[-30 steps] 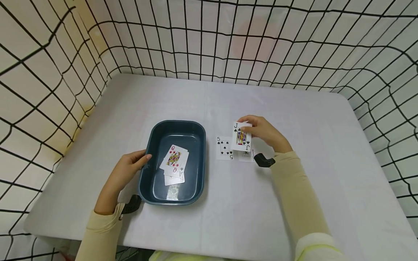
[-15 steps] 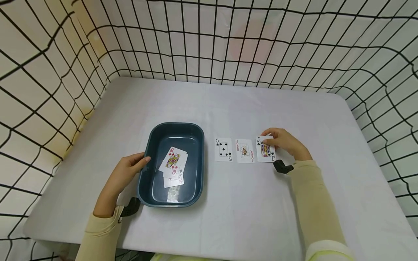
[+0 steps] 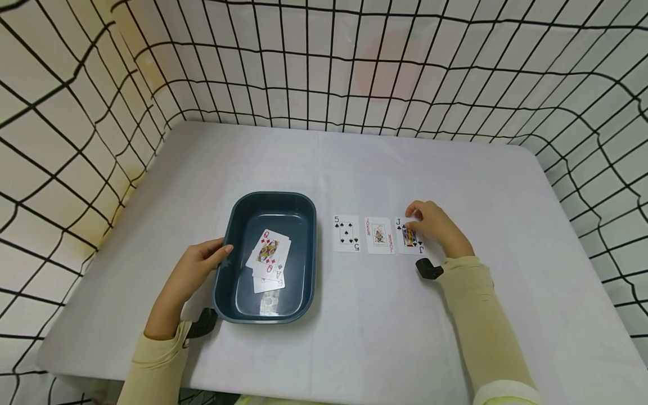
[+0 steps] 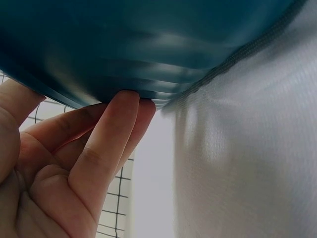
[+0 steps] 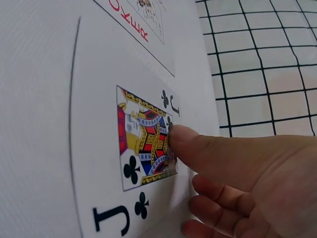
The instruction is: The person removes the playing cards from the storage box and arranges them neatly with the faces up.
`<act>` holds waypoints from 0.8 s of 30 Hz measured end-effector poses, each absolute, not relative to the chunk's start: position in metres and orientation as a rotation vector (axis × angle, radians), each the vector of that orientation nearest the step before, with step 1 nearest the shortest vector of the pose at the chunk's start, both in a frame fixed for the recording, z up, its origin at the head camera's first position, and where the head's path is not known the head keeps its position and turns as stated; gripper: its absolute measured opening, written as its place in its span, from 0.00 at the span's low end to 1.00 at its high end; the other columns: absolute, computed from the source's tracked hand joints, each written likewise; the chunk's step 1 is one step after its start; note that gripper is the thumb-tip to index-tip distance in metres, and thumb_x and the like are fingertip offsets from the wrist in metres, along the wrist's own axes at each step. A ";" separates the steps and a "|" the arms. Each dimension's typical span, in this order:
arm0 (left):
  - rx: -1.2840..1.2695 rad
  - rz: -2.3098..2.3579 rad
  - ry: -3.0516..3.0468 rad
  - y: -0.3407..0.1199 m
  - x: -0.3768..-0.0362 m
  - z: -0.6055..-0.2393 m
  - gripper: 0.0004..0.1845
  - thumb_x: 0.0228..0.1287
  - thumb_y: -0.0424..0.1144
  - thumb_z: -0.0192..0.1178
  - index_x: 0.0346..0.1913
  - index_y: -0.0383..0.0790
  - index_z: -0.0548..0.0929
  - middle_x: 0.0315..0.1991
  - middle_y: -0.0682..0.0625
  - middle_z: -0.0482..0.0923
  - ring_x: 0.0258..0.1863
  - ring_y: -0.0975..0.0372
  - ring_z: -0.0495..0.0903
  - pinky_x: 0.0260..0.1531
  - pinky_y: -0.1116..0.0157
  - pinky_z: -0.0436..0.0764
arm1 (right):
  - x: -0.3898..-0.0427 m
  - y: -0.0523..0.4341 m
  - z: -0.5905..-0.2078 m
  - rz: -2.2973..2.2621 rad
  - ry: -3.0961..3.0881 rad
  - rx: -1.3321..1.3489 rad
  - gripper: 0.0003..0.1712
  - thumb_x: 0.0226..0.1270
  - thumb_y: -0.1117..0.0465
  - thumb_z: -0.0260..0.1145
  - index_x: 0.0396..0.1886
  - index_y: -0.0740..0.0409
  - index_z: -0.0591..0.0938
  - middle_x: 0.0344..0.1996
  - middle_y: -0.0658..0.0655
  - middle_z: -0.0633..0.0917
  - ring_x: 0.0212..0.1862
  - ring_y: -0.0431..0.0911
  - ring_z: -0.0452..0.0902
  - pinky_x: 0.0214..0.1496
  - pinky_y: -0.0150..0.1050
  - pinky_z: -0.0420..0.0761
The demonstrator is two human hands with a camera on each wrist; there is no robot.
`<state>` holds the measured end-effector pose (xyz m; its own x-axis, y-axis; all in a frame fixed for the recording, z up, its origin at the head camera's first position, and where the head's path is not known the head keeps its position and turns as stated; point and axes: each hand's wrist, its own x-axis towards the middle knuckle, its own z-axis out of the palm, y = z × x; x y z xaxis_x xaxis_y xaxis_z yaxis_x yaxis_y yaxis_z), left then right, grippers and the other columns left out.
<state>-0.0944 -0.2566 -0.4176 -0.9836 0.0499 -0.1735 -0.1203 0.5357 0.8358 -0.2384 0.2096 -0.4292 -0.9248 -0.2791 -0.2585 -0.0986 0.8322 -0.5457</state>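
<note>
The left hand pinches the rim of the blue tub, thumb inside, fingers outside. The right hand is nearly closed about the jack of clubs, thumb on its face, fingers curled at the far edge. Position: worktop, just beside the joker. Caution: sideways thumb drag could slide it over the joker.

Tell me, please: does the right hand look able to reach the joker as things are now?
Most likely yes. The joker lies uncovered, just beside the jack that the right hand touches, and nothing stands in the way. The hand would probably need to leave the jack first.
</note>
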 end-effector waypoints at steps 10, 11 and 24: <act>-0.045 1.435 2.604 -0.258 -0.093 -0.416 0.32 0.65 0.52 0.49 0.60 0.28 0.66 0.55 0.34 0.69 0.52 0.45 0.71 0.47 0.51 0.72 | -0.238 0.201 -0.427 -0.729 2.705 -0.304 0.19 0.60 0.67 0.60 0.50 0.66 0.69 0.44 0.67 0.69 0.46 0.57 0.63 0.50 0.53 0.66; -0.043 1.437 2.602 -0.258 -0.093 -0.417 0.32 0.65 0.52 0.49 0.60 0.28 0.66 0.55 0.34 0.69 0.52 0.45 0.71 0.47 0.51 0.72 | -0.237 0.201 -0.426 -0.741 2.706 -0.306 0.20 0.60 0.67 0.60 0.52 0.66 0.68 0.44 0.67 0.69 0.46 0.57 0.64 0.50 0.53 0.67; -0.036 1.436 2.593 -0.257 -0.096 -0.420 0.32 0.65 0.52 0.49 0.60 0.27 0.66 0.55 0.34 0.69 0.52 0.45 0.71 0.47 0.51 0.72 | -0.237 0.156 -0.403 -0.898 2.696 -0.370 0.31 0.65 0.51 0.56 0.63 0.62 0.60 0.49 0.64 0.67 0.51 0.57 0.64 0.50 0.52 0.68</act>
<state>-0.0957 -0.2575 -0.4199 -0.9840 0.0641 -0.1660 -0.1067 0.5341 0.8387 -0.2372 0.1555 -0.4035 -0.9293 -0.3241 -0.1772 -0.1532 0.7746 -0.6136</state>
